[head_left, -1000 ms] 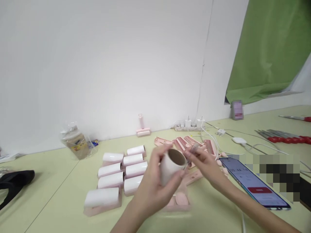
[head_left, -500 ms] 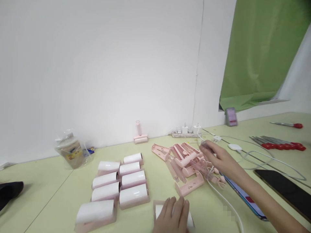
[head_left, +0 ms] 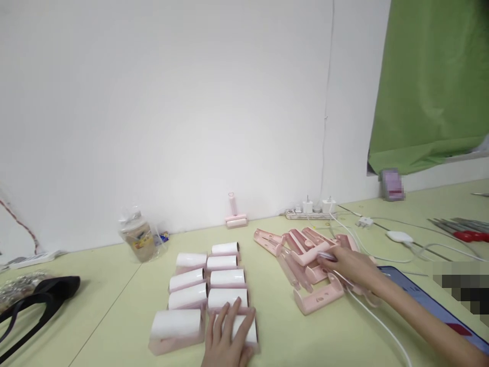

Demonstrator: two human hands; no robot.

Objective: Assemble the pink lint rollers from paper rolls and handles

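Observation:
Two rows of white paper rolls [head_left: 227, 278] in pink holders lie on the pale green table [head_left: 114, 300]. My left hand [head_left: 226, 336] rests flat, fingers spread, on the nearest roll [head_left: 248, 331] of the right row. Over at the right, my right hand [head_left: 349, 266] reaches into a heap of pink plastic handle parts [head_left: 301, 252]. Its fingers are closed around one pink piece [head_left: 323, 256] in the heap.
A phone [head_left: 428, 306] and a white cable [head_left: 376, 321] lie by my right forearm. A power strip [head_left: 311, 214] and a small standing pink roller [head_left: 235, 216] are at the wall. A plastic-wrapped jar [head_left: 138, 239] stands back left, a black bag [head_left: 34, 300] far left, red-handled tools [head_left: 464, 232] far right.
My left hand has set the roll it held in the air down at the front of the right row. My right hand moved out to the pink parts heap.

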